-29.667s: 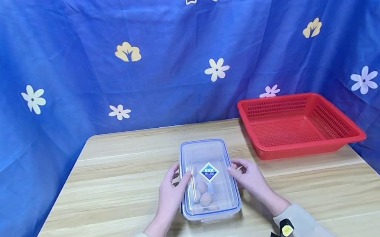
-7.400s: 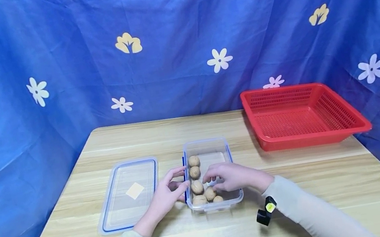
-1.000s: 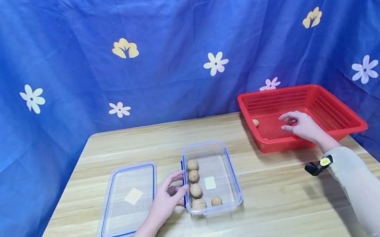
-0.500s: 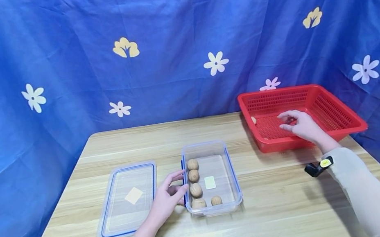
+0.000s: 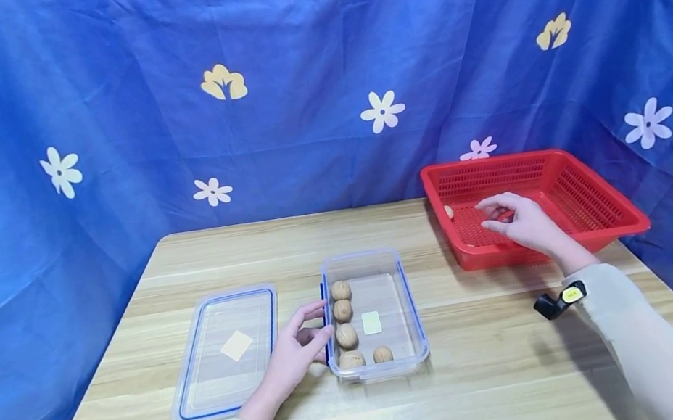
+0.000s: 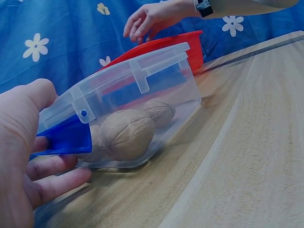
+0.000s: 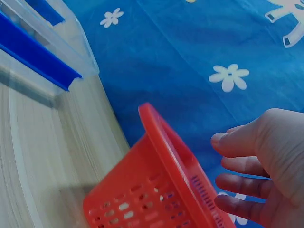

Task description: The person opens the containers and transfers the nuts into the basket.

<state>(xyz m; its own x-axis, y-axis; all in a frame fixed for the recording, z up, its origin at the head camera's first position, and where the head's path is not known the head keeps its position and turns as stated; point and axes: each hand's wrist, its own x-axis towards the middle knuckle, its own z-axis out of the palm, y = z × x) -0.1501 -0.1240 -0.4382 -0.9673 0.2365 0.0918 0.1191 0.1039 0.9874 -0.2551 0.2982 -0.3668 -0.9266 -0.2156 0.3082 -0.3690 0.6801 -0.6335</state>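
The clear plastic food container (image 5: 401,368) stands uncovered mid-table. Inside it, several walnuts (image 5: 346,337) line the left side, and another walnut (image 5: 382,355) lies near the front. My left hand (image 5: 293,353) holds the container's left side; in the left wrist view the thumb is at the rim and fingers are around the blue latch (image 6: 69,137). My right hand (image 5: 524,224) hovers over the red basket (image 5: 554,250), fingers loosely bent; in the right wrist view nothing is between them. A walnut (image 5: 448,212) lies against the basket's left wall, partly hidden by the rim.
The container's lid (image 5: 206,385), with a blue seal and a pale diamond sticker, lies on the table (image 5: 471,394) left of my left hand. The basket sits at the table's back right corner. A blue patterned curtain (image 5: 299,142) hangs behind and beside the table.
The lid came off and was laid at the left. Walnuts have passed from the container to the basket. In the last second my right hand shifted slightly left; my left hand stayed put.
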